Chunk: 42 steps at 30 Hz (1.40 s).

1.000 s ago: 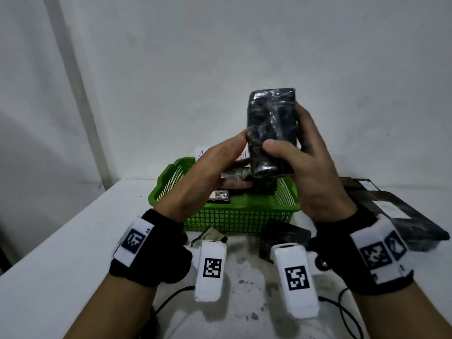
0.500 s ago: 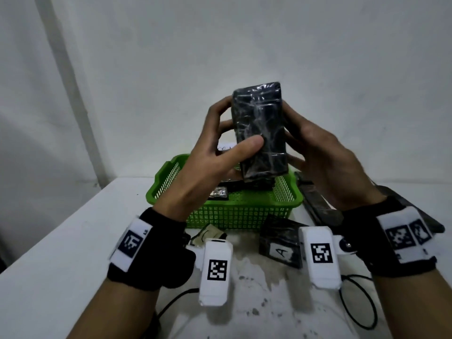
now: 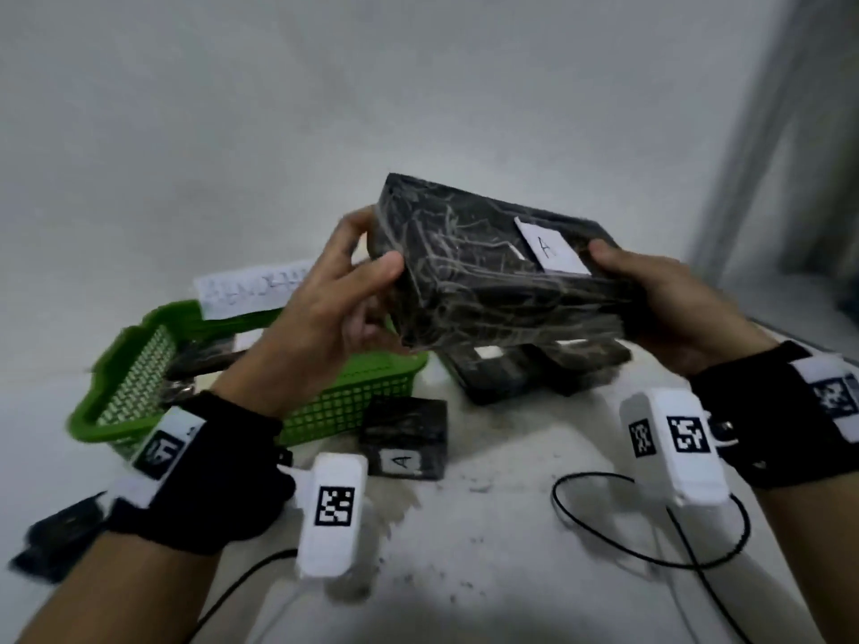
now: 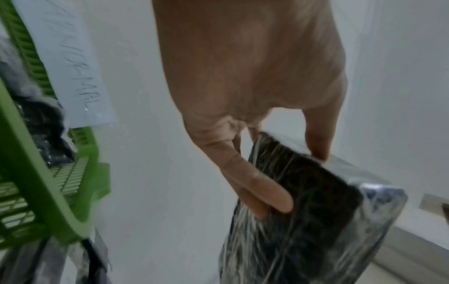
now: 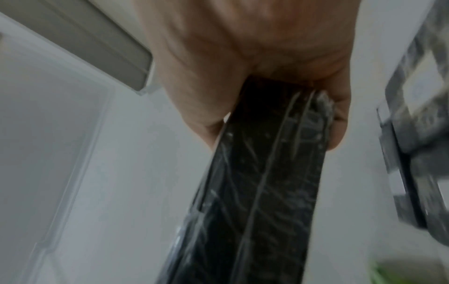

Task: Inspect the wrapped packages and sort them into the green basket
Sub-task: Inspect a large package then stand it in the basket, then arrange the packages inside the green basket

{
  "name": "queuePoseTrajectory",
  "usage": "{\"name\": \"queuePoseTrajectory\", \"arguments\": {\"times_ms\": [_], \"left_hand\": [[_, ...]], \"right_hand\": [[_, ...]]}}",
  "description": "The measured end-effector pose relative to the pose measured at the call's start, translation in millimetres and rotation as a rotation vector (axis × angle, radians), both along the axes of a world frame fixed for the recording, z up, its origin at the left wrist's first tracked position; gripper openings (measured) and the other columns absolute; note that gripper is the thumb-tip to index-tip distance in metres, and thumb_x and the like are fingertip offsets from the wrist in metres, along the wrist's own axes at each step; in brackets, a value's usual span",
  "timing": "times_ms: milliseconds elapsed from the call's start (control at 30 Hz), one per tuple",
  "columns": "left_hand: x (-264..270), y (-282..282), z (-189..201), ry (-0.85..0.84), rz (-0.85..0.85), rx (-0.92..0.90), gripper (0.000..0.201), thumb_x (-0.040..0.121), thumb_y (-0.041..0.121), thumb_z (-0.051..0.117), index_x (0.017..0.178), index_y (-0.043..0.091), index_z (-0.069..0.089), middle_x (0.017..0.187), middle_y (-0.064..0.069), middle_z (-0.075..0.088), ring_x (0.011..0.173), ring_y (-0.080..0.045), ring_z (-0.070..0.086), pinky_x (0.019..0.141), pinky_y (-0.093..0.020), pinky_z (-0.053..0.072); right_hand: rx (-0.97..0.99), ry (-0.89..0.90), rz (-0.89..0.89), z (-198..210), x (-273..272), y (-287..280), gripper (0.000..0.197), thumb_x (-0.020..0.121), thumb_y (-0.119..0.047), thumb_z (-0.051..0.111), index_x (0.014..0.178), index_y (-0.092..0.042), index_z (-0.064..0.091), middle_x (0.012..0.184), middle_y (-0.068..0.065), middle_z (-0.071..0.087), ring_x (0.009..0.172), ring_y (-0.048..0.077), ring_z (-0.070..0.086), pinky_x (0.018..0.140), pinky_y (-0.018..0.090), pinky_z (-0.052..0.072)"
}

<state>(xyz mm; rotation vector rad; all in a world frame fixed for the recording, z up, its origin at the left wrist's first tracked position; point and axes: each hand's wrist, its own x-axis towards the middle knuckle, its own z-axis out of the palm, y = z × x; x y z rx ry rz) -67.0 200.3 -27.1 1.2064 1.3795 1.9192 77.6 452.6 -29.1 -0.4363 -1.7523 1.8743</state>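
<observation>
A black package wrapped in clear film (image 3: pixel 469 276) is held in the air between both hands, lying flat with a white label marked A (image 3: pixel 551 247) facing up. My left hand (image 3: pixel 339 299) grips its left end, thumb on top and fingers behind and under. My right hand (image 3: pixel 650 290) grips its right end, thumb by the label. The left wrist view shows my fingers (image 4: pixel 257 184) curled on the package (image 4: pixel 316 221). In the right wrist view the package (image 5: pixel 262 173) runs out from my palm. The green basket (image 3: pixel 139 360) sits low on the left and holds several dark wrapped packages.
A small black package marked A (image 3: pixel 404 439) stands on the white table in front of the basket. More wrapped packages (image 3: pixel 534 369) are piled under the held one. A handwritten paper sign (image 3: pixel 253 290) leans on the basket's far rim. A black cable (image 3: pixel 650 546) loops at right.
The package was upright in front of me; now it is turned flat with the A label up and held further right. My right hand moved to its right end.
</observation>
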Motion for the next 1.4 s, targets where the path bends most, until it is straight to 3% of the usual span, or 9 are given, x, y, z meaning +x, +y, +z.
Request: {"name": "queuePoseTrajectory", "arguments": {"times_ms": [100, 267, 367, 500, 567, 800, 1033, 1233, 1400], "left_hand": [[11.4, 30.1, -1.3, 0.078, -0.028, -0.084, 0.044, 0.087, 0.026, 0.073, 0.125, 0.022, 0.051, 0.108, -0.004, 0.069, 0.081, -0.015, 0.070, 0.055, -0.026, 0.057], [27.9, 67.3, -17.4, 0.367, 0.043, -0.338, 0.053, 0.077, 0.030, 0.074, 0.126, 0.019, 0.057, 0.123, -0.004, 0.065, 0.090, -0.017, 0.070, 0.071, -0.030, 0.060], [26.9, 79.8, -35.7, 0.525, 0.095, -0.516, 0.052, 0.081, 0.024, 0.078, 0.128, 0.021, 0.054, 0.117, 0.004, 0.064, 0.082, -0.021, 0.072, 0.078, -0.036, 0.060], [26.4, 89.9, -58.8, 0.765, 0.164, -0.804, 0.052, 0.080, 0.020, 0.081, 0.124, 0.029, 0.054, 0.112, 0.007, 0.065, 0.089, -0.011, 0.068, 0.074, -0.017, 0.052], [27.8, 93.9, -65.2, 0.820, 0.154, -0.929, 0.057, 0.079, 0.020, 0.082, 0.128, 0.029, 0.053, 0.116, 0.003, 0.065, 0.091, -0.014, 0.066, 0.079, -0.026, 0.052], [30.6, 96.8, -55.3, 0.906, 0.159, -1.075, 0.057, 0.080, 0.029, 0.081, 0.129, 0.031, 0.053, 0.124, 0.004, 0.062, 0.097, -0.014, 0.063, 0.083, -0.030, 0.049], [25.5, 83.8, -40.8, 0.900, 0.207, -1.007, 0.045, 0.082, 0.033, 0.079, 0.122, 0.030, 0.060, 0.117, 0.011, 0.065, 0.092, -0.009, 0.063, 0.071, -0.017, 0.046], [6.4, 19.0, -21.4, 0.771, 0.427, -0.912, 0.020, 0.086, 0.035, 0.075, 0.103, 0.035, 0.064, 0.090, 0.017, 0.070, 0.080, -0.003, 0.065, 0.064, -0.022, 0.045], [-1.4, -36.7, -27.5, 0.703, 0.503, -0.987, 0.023, 0.087, 0.037, 0.073, 0.109, 0.035, 0.066, 0.093, 0.017, 0.069, 0.082, -0.004, 0.063, 0.067, -0.025, 0.046]], "right_hand": [[0.112, -0.110, -0.181, 5.0, 45.5, 28.5, 0.035, 0.082, -0.040, 0.071, 0.102, -0.012, 0.075, 0.099, 0.010, 0.072, 0.080, 0.022, 0.066, 0.072, 0.032, 0.050], [0.216, -0.330, -0.342, -16.0, 87.4, 63.1, 0.027, 0.086, -0.040, 0.074, 0.083, -0.013, 0.073, 0.061, -0.003, 0.069, 0.049, 0.010, 0.063, 0.047, 0.018, 0.049], [0.253, -0.468, -0.308, -49.7, 81.2, 74.0, 0.027, 0.089, -0.039, 0.072, 0.087, -0.012, 0.074, 0.066, 0.001, 0.071, 0.050, 0.012, 0.063, 0.050, 0.021, 0.049], [0.323, -0.575, -0.234, -85.2, 59.7, 83.8, 0.023, 0.088, -0.036, 0.074, 0.089, -0.012, 0.073, 0.075, 0.002, 0.072, 0.064, 0.016, 0.065, 0.059, 0.027, 0.048], [0.408, -0.616, -0.213, -94.4, 49.0, 88.6, 0.028, 0.087, -0.039, 0.075, 0.092, -0.012, 0.074, 0.083, 0.004, 0.073, 0.074, 0.019, 0.066, 0.065, 0.030, 0.047], [0.581, -0.826, -0.174, -99.4, 25.7, 108.1, 0.054, 0.079, -0.057, 0.075, 0.116, -0.018, 0.069, 0.115, 0.001, 0.072, 0.106, 0.022, 0.067, 0.100, 0.043, 0.051], [0.954, -0.670, -0.284, -60.7, 24.0, 67.1, 0.066, 0.085, -0.057, 0.069, 0.137, -0.020, 0.053, 0.135, 0.006, 0.059, 0.124, 0.028, 0.053, 0.097, 0.037, 0.042], [1.033, -0.479, 0.095, -17.5, -15.0, -26.6, 0.041, 0.083, -0.055, 0.069, 0.114, -0.029, 0.066, 0.105, -0.012, 0.068, 0.085, 0.003, 0.060, 0.078, 0.028, 0.042], [1.263, -0.604, 0.351, -38.4, -62.5, -95.0, 0.059, 0.072, -0.063, 0.077, 0.118, -0.032, 0.058, 0.114, -0.007, 0.067, 0.103, 0.017, 0.063, 0.090, 0.035, 0.051]]}}
